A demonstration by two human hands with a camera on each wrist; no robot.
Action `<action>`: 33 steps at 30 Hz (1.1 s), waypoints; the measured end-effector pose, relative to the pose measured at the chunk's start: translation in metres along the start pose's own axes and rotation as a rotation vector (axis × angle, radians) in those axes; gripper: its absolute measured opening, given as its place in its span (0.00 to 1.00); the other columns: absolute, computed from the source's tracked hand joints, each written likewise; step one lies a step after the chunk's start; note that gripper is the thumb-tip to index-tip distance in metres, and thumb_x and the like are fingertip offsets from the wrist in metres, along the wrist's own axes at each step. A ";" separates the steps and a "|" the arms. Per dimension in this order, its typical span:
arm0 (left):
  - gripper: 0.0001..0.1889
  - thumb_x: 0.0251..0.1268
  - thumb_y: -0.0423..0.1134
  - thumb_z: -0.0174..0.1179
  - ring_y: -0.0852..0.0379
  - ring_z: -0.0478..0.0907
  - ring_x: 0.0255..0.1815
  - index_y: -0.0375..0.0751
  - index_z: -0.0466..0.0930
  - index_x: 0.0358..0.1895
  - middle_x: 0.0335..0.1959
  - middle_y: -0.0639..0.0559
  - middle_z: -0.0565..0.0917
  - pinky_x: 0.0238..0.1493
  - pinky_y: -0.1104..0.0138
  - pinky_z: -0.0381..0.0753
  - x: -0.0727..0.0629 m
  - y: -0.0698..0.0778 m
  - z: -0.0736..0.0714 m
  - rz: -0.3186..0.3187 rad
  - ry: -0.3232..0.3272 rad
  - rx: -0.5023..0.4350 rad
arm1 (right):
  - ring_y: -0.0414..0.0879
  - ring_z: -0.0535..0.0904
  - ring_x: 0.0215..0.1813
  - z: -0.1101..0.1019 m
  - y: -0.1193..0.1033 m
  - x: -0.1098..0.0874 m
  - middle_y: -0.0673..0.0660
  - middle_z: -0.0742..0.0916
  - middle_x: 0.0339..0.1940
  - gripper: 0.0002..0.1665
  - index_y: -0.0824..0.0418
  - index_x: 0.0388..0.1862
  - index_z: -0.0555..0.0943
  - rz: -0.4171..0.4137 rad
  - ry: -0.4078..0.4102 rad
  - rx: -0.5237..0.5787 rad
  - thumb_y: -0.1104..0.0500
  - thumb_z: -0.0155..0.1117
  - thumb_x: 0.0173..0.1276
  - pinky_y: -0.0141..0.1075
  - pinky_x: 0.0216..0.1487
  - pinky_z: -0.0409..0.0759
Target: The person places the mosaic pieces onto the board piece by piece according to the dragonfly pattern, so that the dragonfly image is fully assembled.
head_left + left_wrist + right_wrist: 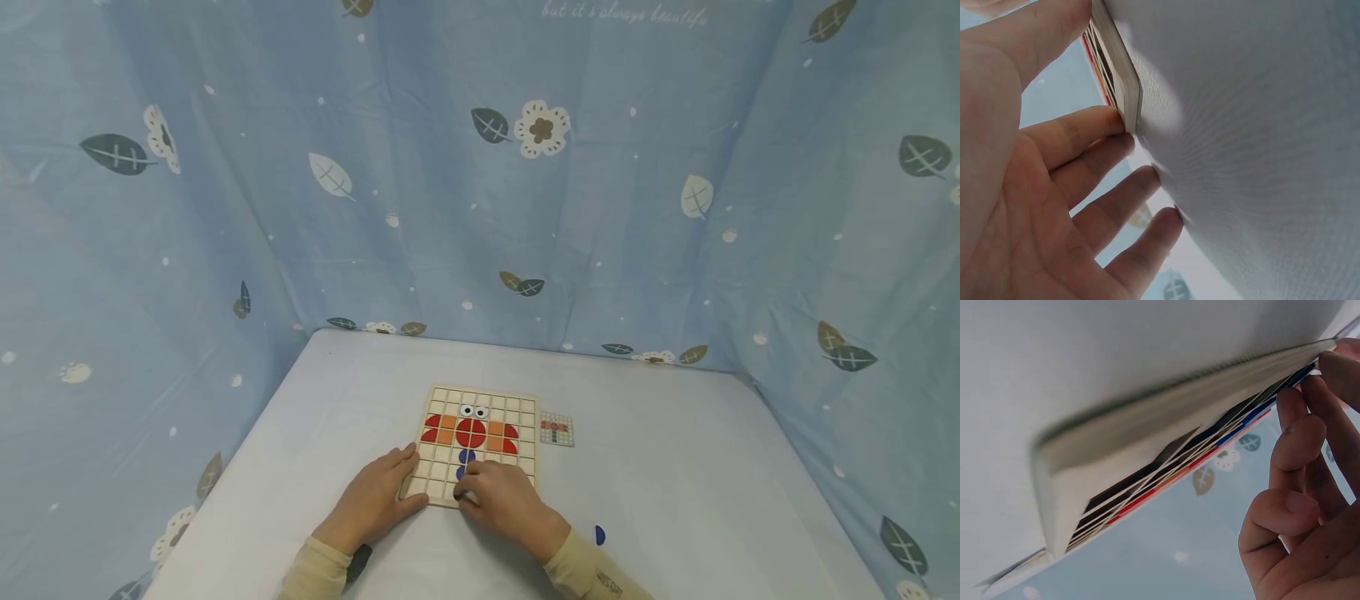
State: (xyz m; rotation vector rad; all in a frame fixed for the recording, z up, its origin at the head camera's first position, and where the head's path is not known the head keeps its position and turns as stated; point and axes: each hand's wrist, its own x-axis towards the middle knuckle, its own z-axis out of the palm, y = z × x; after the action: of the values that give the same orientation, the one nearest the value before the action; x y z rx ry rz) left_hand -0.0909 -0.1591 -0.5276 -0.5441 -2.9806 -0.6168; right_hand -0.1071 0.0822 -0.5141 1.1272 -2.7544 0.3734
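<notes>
A square wooden grid board (442, 487) lies on the white table, bearing a figure of red, orange and blue pieces with two round eyes (474, 412). My left hand (375, 498) rests against the board's lower left corner, fingers fairly straight along its edge and thumb at the near side; the left wrist view shows the fingertips (1110, 119) touching the rim. Over the lower middle of the grid, my right hand (504, 500) has curled fingers pinching a small dark blue piece (458, 493), mostly hidden. Blue pieces (467, 456) lie in the cells just above.
A small pattern card (557, 429) with a similar figure lies just right of the board. One loose blue half-round piece (600, 535) sits on the table by the right sleeve. Blue patterned cloth (450, 208) hangs behind and along both sides.
</notes>
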 end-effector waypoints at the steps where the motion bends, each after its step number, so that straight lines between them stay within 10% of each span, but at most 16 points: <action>1: 0.38 0.62 0.54 0.71 0.38 0.72 0.69 0.29 0.75 0.67 0.70 0.39 0.74 0.69 0.47 0.72 0.000 0.000 0.000 0.001 0.001 0.002 | 0.34 0.84 0.41 0.000 0.000 -0.002 0.41 0.88 0.40 0.07 0.45 0.39 0.91 0.001 -0.002 0.004 0.51 0.78 0.62 0.29 0.39 0.84; 33: 0.40 0.63 0.58 0.68 0.39 0.69 0.72 0.32 0.74 0.69 0.72 0.42 0.72 0.71 0.47 0.70 0.000 -0.001 0.003 -0.038 -0.027 0.023 | 0.34 0.83 0.43 -0.033 0.046 -0.121 0.35 0.84 0.40 0.13 0.43 0.39 0.88 0.256 0.120 -0.015 0.53 0.81 0.54 0.34 0.41 0.86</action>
State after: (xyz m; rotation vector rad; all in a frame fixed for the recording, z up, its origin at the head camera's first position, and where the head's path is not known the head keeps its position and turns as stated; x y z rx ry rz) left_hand -0.0913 -0.1585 -0.5305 -0.4998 -3.0258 -0.5815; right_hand -0.0526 0.2039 -0.5179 0.7225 -2.7928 0.4328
